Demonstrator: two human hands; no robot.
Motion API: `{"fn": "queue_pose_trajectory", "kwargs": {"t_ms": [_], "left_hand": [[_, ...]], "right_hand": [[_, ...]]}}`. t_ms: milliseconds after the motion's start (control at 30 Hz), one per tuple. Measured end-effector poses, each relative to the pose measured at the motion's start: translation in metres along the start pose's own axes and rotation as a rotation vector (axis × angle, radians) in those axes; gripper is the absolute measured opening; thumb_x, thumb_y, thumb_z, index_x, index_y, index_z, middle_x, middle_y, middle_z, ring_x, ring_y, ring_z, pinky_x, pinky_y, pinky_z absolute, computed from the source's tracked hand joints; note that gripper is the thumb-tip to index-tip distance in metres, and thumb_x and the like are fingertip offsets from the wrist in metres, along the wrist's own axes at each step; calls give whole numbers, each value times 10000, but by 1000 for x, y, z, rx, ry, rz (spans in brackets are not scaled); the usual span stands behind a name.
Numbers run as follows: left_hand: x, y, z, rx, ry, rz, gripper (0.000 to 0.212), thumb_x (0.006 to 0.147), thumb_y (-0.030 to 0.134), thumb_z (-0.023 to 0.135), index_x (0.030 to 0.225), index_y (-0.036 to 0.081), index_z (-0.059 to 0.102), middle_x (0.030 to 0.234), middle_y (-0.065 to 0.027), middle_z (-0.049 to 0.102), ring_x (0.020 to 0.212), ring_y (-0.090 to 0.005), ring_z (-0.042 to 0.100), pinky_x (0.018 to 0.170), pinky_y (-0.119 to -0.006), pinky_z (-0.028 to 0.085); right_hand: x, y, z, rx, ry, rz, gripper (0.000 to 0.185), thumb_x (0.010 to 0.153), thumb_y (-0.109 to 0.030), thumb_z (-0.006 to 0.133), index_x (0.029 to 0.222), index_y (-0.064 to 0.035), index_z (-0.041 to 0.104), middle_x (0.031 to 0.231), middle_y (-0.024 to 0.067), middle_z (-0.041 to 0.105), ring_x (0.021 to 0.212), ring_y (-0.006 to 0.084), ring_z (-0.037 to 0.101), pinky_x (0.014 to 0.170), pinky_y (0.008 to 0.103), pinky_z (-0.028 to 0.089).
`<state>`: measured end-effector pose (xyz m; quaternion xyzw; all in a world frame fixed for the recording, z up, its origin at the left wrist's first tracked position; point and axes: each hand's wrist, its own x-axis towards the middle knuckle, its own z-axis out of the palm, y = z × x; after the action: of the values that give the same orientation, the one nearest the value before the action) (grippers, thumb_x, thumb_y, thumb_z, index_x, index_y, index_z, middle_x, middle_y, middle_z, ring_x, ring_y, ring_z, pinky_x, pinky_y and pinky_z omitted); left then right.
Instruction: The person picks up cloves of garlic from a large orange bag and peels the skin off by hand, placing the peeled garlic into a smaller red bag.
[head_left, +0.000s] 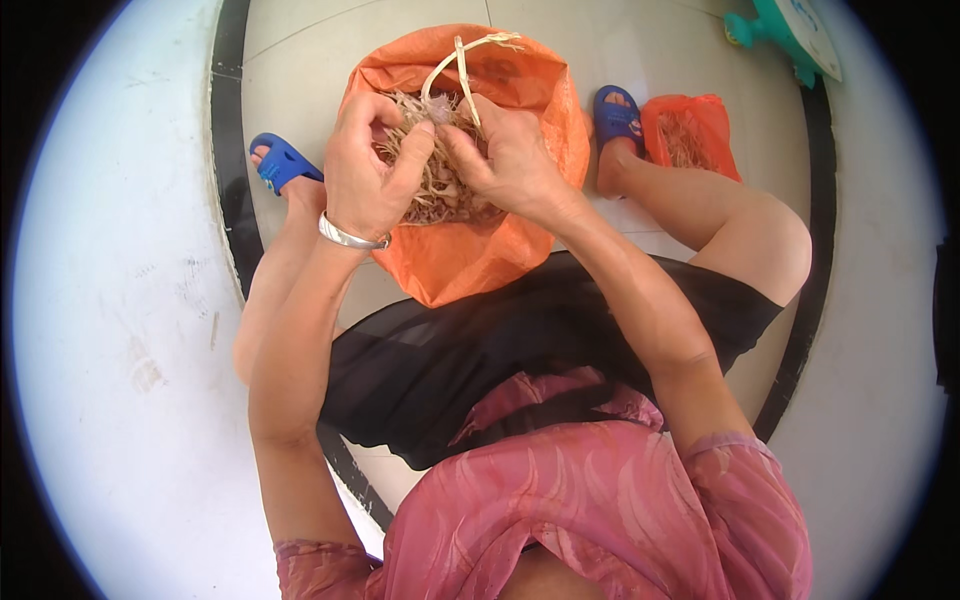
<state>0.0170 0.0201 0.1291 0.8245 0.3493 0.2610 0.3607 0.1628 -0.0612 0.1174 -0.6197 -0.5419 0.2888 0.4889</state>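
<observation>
Before me an orange woven sack (465, 262) stands with its mouth spread wide, between my legs. Inside lies a heap of dried bulbs with stringy stems and roots (442, 184), probably garlic. Over the heap, a pale purplish bulb (441, 110) is pinched at my fingertips, with long dry stalks (461, 67) rising near it. My left hand (375, 169), with a silver bangle (351, 236) on its wrist, has its thumb against the bulb. My right hand (514, 154) grips from the other side, its fingers bent around a stalk. The fingers partly hide the bulb.
A small red plastic bag (720, 131) holding dry stem scraps (684, 142) stands beside my right foot in its blue clog (619, 116). A teal plastic object (780, 34) is at the upper right. White walls with black skirting (814, 225) close in both sides of the tiled floor (315, 67).
</observation>
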Motion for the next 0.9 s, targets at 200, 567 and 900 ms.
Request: {"fn": "queue_pose_trajectory", "kwargs": {"t_ms": [200,567,900], "left_hand": [[0,1,9,-533,-241,-468,235,865,217,507,740,20,484,616,8,418,489,-52,355,450,-207,317],[2,6,8,-857,-203,-481,215,892,226,482,775,46,496,604,28,401,449,-32,351,377,-174,285],[2,5,7,-925,-174,-468,202,903,246,500,846,53,522,616,28,425,482,-31,382,389,-176,314]], "right_hand": [[-3,0,3,10,6,-71,131,815,-103,562,855,13,517,671,188,578,614,342,583,552,377,464],[-2,-3,-1,72,-6,-83,139,812,-99,578,893,8,541,713,138,614,631,270,617,578,337,483],[1,-4,0,245,-74,94,256,881,-234,527,943,14,527,749,125,616,699,263,617,653,354,477]]}}
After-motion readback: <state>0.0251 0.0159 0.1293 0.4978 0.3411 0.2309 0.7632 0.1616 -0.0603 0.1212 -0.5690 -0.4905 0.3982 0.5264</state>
